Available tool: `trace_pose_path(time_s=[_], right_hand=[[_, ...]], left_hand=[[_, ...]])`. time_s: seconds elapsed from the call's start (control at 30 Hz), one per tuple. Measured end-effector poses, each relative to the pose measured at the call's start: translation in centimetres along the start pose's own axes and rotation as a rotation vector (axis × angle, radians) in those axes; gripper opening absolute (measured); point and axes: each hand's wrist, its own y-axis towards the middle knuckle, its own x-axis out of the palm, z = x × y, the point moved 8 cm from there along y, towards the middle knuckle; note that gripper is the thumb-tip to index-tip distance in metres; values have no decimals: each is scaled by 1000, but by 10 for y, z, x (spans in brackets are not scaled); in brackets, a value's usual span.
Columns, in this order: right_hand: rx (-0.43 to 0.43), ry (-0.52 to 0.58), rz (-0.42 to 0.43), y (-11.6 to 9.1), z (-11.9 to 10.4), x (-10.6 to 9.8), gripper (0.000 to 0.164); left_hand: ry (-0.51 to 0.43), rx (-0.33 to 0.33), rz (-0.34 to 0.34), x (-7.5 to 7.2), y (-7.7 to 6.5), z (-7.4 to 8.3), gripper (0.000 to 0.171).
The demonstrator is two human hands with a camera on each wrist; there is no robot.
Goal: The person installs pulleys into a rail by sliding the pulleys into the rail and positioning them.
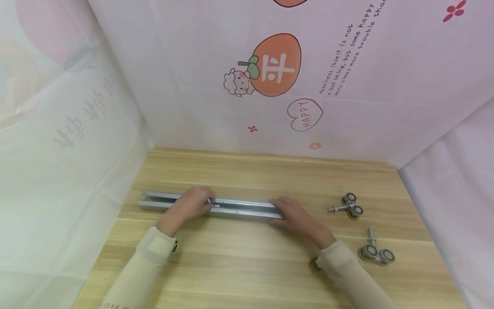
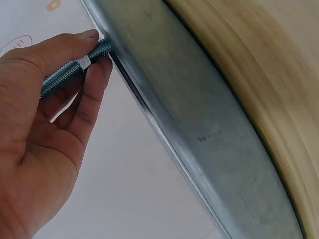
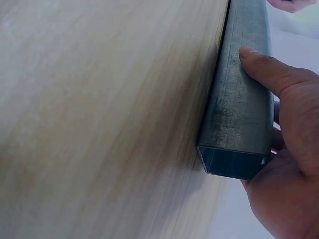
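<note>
Wooden table (image 1: 239,266), metal rail (image 1: 243,213) lying crosswise, bolt (image 2: 61,78) seemingly upright

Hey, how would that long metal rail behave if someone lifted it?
The metal rail is probably stiff, since its channel-shaped metal walls run straight lengthwise. Its open, hollow end suggests it may be fairly light for its size. Its smooth, shiny sides could feel a bit slippery.
</note>
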Motion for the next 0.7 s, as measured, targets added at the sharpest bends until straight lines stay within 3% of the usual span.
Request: trace_pose_path(time_s=[0.3, 0.7], right_hand=[[-33, -25, -8, 1, -5, -2, 61], [-25, -30, -14, 3, -7, -4, 59]], left_hand=[[31, 18, 7, -9, -12, -14, 12], [24, -59, 10, -18, -23, -38, 11]])
